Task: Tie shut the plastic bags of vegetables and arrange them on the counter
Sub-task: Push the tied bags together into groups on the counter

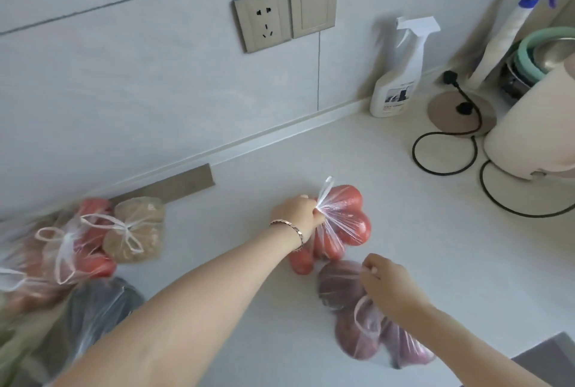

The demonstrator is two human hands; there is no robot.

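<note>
Clear plastic, bunched into a tight neck, sits in the left hand (297, 214), whose fingers are curled round the gathered top of the tomato bag (343, 225). That bag rests on the white counter (420, 231) near the middle, its loose tip poking up past the knuckles. A metal bracelet (289, 229) circles the left wrist. Just beside the tomatoes, nearer the person, lies the bag of purple onions (357, 333). The right hand (389, 288) hovers over it with fingers curled, thumb and forefinger pinching a bit of its plastic, while one loop handle shows beneath the palm. Far to the left, by the wall, a cluster of tied bags (71, 249) lies close together (motion blur smears them). One holds red produce, a bag of brown potatoes (137, 231) touches it, and a dark bag (96, 309) lies in front. At the back right a white spray bottle (398, 75) stands against the wall, with a cream kettle (535, 125) off its round base (448, 116) and a black cord (445, 153) looping over the counter. A socket (263, 21) and a switch (312, 5) sit side by side on the grey tiles.
</note>
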